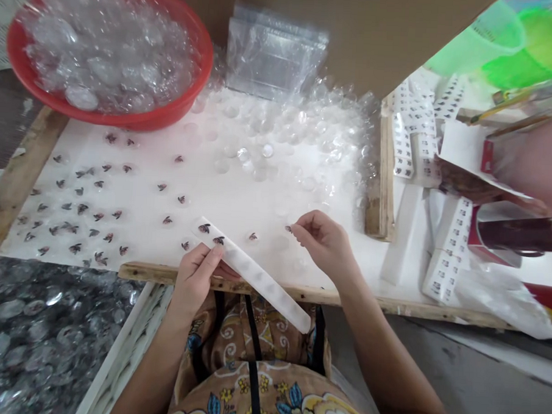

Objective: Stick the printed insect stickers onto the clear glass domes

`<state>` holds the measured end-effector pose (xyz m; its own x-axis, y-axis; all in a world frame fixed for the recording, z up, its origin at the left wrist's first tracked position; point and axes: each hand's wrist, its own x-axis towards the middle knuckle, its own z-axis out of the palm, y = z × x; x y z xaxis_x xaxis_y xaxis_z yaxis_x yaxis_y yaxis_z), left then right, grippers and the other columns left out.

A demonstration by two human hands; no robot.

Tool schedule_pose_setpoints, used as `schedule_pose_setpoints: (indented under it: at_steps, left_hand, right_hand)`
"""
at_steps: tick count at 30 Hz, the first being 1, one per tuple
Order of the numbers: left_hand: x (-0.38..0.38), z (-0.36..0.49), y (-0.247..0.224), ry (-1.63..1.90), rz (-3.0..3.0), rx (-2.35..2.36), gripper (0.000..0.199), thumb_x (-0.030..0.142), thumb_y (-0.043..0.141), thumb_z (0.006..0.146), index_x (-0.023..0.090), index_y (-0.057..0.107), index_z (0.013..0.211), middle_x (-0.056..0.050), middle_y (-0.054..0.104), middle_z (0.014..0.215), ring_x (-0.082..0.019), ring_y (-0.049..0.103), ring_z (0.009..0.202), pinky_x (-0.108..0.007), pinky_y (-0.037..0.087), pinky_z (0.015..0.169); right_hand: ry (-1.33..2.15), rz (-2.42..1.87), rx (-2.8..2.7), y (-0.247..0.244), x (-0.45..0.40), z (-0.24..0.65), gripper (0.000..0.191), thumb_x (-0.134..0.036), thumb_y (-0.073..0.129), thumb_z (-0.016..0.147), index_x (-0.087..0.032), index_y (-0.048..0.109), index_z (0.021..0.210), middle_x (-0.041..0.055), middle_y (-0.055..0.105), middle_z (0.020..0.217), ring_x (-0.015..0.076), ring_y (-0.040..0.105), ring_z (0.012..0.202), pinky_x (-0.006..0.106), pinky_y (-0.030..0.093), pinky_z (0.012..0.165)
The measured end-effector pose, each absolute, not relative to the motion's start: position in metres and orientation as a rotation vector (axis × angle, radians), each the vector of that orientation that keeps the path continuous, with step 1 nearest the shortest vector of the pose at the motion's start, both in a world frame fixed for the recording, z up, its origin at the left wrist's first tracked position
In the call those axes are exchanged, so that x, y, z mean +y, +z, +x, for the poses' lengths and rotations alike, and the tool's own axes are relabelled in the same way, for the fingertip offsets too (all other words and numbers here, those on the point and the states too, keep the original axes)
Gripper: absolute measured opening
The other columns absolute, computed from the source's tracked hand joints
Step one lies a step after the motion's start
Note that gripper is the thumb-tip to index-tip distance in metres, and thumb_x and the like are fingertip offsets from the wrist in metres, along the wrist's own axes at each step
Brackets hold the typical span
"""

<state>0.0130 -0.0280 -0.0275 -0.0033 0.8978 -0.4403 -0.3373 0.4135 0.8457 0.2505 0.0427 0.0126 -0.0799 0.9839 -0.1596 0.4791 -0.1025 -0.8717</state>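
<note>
My left hand [199, 269] pinches a long white sticker strip [263, 280] that slants down to the right past the table's front edge. Two small dark-and-reddish stickers show near the strip's upper end, by my thumb. Over the white tabletop, my right hand [321, 238] has thumb and forefinger pressed together on a small sticker [289, 229]. Just left of it lies a clear disc with a sticker [253, 236]. Many more clear discs with the same motif [82, 209] are spread over the table's left side. Plain clear discs [267, 150] lie beyond my hands.
A red basin [138, 118] heaped with clear pieces stands at the back left. Clear plastic boxes [276, 54] lean on brown cardboard [357, 33]. Wooden strips [385, 175] edge the table. Sticker strips [450, 251] and a mug [517, 236] lie right. A bin of clear pieces [46, 331] sits lower left.
</note>
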Motion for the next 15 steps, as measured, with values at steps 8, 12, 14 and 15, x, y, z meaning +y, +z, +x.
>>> schedule_pose_setpoints:
  at_steps: [8,12,14,15]
  left_hand:
    - [-0.026,0.013,-0.025,1.060,0.617,1.206,0.035,0.051,0.068,0.086,0.019,0.061,0.072,0.000,0.071,0.061,-0.020,0.069,0.051,-0.032,0.059,0.052]
    - [-0.026,0.013,-0.026,1.052,0.631,1.208,0.035,0.051,0.067,0.086,0.019,0.064,0.074,0.000,0.071,0.061,-0.020,0.069,0.051,-0.032,0.060,0.052]
    - [-0.027,0.014,-0.026,1.054,0.637,1.204,0.035,0.052,0.067,0.086,0.019,0.065,0.075,0.000,0.071,0.061,-0.020,0.069,0.051,-0.032,0.060,0.052]
    - [-0.026,0.014,-0.026,1.050,0.640,1.207,0.035,0.053,0.067,0.086,0.019,0.065,0.075,0.000,0.071,0.061,-0.020,0.069,0.051,-0.032,0.060,0.053]
  right_hand:
    - [1.217,-1.864,-1.710,-0.010,0.033,0.263,0.018,-0.037,0.062,0.083,-0.021,0.059,0.074,-0.0013,0.060,0.064,0.0120,0.050,0.056,0.026,0.038,0.053]
    - [1.120,-1.863,-1.822,-0.014,0.033,0.255,0.015,-0.035,0.061,0.083,-0.022,0.059,0.075,-0.0003,0.063,0.065,0.0137,0.054,0.057,0.027,0.041,0.055]
    - [0.996,-1.852,-1.902,-0.017,0.032,0.251,0.012,-0.032,0.060,0.084,-0.022,0.059,0.076,0.0016,0.064,0.071,0.0149,0.056,0.060,0.028,0.042,0.059]
    - [0.928,-1.846,-1.938,-0.020,0.032,0.250,0.011,-0.030,0.059,0.084,-0.022,0.059,0.077,0.0031,0.065,0.075,0.0154,0.057,0.063,0.029,0.043,0.062]
